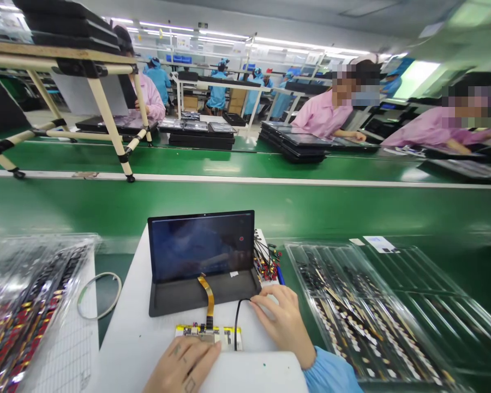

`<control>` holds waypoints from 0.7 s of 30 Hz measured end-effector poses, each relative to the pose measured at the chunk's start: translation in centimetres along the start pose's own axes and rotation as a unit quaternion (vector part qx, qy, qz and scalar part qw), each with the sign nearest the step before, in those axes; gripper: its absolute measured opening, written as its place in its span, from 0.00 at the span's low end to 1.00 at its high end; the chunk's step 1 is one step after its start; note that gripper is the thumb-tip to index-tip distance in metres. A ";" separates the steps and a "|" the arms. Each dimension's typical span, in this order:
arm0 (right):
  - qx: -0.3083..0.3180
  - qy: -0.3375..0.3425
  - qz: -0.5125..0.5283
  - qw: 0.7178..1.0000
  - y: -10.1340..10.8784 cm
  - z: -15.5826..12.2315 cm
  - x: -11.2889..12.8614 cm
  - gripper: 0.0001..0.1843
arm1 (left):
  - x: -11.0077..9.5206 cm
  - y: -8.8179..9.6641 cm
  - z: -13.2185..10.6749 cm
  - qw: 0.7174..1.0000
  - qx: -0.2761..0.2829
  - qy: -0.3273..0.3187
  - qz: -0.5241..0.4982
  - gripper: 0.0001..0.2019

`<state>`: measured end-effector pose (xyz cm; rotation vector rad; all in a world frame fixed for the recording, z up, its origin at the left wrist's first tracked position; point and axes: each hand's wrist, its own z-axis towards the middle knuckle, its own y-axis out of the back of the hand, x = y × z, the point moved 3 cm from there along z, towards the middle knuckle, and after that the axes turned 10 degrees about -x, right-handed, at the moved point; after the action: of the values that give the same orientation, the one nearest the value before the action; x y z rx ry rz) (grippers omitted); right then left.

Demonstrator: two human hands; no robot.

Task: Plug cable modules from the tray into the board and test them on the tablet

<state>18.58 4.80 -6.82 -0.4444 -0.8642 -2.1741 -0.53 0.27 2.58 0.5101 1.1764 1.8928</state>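
Observation:
My left hand [184, 364] is closed over the near edge of a small circuit board [207, 332] with yellow tape along its top, and its fingers cover part of it. A gold-and-black flat ribbon cable [208, 300] runs from the board up to a tablet-like screen [202, 248], which leans upright in a dark frame. At the frame's right corner, my right hand [281, 314] pinches the end of a thin black cable [237, 322]. That cable bends down to the board's right part. Whatever tip is between the fingertips is too small to make out.
Small red-and-black wired parts [265, 265] lie beside the screen, near a blue pen-like item [280, 275]. Clear trays of strips stand at left [36, 305] and right [360, 322]. A cable ring [99, 296] lies left. Across the green bench [245, 199], co-workers sit behind stacked black trays [294, 142].

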 end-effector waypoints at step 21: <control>-0.085 -0.016 -0.049 0.995 2.1 0.0 2.3 0.07 | -0.3 0.1 0.9 1.000 -0.023 -0.016 0.008 0.19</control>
<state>18.63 2.63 -4.64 -0.5317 -0.7344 -2.3474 0.22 0.52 3.07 0.5238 1.1088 1.9144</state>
